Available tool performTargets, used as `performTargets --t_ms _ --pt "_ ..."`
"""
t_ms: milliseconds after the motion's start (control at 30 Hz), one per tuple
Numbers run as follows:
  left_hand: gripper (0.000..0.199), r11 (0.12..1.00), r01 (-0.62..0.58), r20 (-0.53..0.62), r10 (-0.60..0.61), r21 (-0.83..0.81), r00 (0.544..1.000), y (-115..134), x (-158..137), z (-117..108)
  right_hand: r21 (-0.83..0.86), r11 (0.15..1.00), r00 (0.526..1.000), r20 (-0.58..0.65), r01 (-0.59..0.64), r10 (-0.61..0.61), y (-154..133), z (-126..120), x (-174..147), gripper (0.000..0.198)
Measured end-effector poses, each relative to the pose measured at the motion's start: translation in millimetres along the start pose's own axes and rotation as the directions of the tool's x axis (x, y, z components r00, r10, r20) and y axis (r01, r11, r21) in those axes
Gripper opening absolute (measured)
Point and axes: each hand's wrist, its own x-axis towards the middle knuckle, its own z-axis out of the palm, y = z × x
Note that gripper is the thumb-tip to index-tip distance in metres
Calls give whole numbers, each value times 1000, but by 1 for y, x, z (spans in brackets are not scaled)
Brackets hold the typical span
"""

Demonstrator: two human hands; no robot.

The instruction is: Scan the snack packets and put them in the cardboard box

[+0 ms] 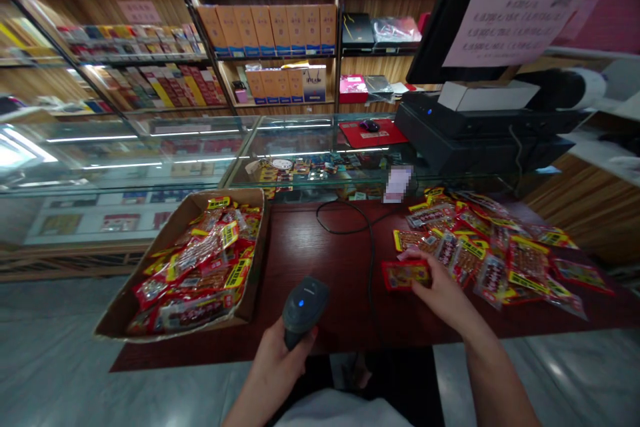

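Note:
My left hand [281, 365] is wrapped around the handle of a black barcode scanner [306, 303], whose blue light is lit. The scanner is held up over the near edge of the dark red wooden table [320, 250]. On the right, my right hand [440, 287] pinches a red snack packet [406, 275] with a see-through window. Just beyond that hand lies a loose pile of red and yellow snack packets [465, 257]. An open cardboard box [257, 267] filled with similar packets stands at the table's left end.
A black cable [371, 260] loops across the table. Behind it runs a glass display counter [290, 140] with a red mouse pad [357, 137], a mouse [370, 125] and a black till with a monitor [430, 27]. Shelves of boxed goods [270, 30] line the back.

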Motion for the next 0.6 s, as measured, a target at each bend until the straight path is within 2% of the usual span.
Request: performTargets --t_ms 100,167,233,367,500,600 --pt "28 1000 -18 7 18 4 1000 -2 -1 -2 263 957 990 -36 -123 137 -12 10 9 58" --pt "25 999 -46 8 46 7 999 -1 -2 -3 290 950 988 -65 -115 140 -25 20 16 54" --pt "22 997 -72 19 72 6 997 1 -4 -4 273 959 994 -58 -72 91 -41 32 23 50" --pt "16 994 -105 55 104 14 993 9 -9 -6 434 893 993 48 -121 112 -67 56 32 68" --pt "14 992 -125 55 125 4 991 15 -12 -7 522 845 991 9 -120 135 -75 74 38 46" --pt "14 992 -124 37 124 -12 992 18 -13 -6 549 827 989 3 -124 147 -72 83 41 53"
